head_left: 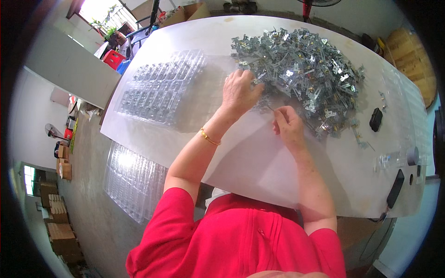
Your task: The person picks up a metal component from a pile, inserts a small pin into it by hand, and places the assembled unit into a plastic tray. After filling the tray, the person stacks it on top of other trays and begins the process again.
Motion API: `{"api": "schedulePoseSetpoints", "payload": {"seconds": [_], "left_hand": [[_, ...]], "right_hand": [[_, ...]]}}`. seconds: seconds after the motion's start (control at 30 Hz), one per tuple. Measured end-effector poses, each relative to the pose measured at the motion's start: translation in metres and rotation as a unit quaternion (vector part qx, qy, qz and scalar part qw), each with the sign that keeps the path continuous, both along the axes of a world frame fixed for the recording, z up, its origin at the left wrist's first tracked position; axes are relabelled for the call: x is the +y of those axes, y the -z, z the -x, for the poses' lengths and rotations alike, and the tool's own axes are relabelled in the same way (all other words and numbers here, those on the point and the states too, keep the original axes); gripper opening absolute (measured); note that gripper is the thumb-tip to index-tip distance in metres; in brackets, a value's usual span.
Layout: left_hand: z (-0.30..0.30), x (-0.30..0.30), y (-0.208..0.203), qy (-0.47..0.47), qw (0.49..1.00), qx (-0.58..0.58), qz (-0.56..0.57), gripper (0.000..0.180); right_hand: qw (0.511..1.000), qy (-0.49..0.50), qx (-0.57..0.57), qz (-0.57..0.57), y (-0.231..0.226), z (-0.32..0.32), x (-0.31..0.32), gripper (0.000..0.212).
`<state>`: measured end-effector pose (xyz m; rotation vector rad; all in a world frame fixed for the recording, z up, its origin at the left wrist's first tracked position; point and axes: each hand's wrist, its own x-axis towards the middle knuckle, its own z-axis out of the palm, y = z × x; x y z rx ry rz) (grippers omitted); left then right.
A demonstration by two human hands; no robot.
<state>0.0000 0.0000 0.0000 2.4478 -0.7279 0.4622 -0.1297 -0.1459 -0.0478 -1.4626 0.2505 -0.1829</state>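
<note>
A big heap of small silvery metal brackets (301, 69) lies on the white table (250, 157). My left hand (238, 92) rests at the heap's near left edge, fingers curled down on the parts; what it grips is hidden. My right hand (288, 125) sits just below the heap, fingers pinched on a thin metal piece (270, 108) that points toward the left hand. A gold bracelet (209, 137) circles my left wrist. A clear plastic compartment tray (160, 85) lies on the table to the left of my hands.
A second stack of clear trays (132, 178) sits lower left, off the table edge. A small black object (375, 119) and loose brackets lie right of the heap. A black device with a cable (395, 187) rests near the right edge. Cardboard boxes (58, 222) stand on the floor at left.
</note>
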Motion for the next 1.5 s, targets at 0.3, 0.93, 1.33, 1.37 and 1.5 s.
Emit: {"api": "schedulePoseSetpoints", "payload": {"seconds": [0.3,0.93,1.33,1.37,1.5], "left_hand": [[-0.028,-0.017,-0.001,0.008,0.999,-0.042,-0.033,0.019],[-0.052,0.014,-0.015,-0.079,0.957,0.071,0.269,0.019],[-0.031,0.006,0.001,-0.01,0.981,-0.111,0.157,0.005],[-0.03,0.004,0.0,-0.009,0.981,-0.111,0.157,0.005],[-0.026,0.004,-0.008,0.004,0.974,-0.158,0.163,0.007]], "right_hand": [[0.999,-0.001,-0.004,-0.035,0.0,-0.001,0.003,0.015],[1.0,0.002,-0.009,-0.028,0.001,0.001,0.0,0.015],[1.0,0.002,-0.009,-0.025,0.002,0.0,0.0,0.015],[1.0,0.002,-0.007,-0.019,0.002,0.0,-0.001,0.015],[1.0,0.002,-0.005,-0.016,-0.002,0.001,0.001,0.015]]}}
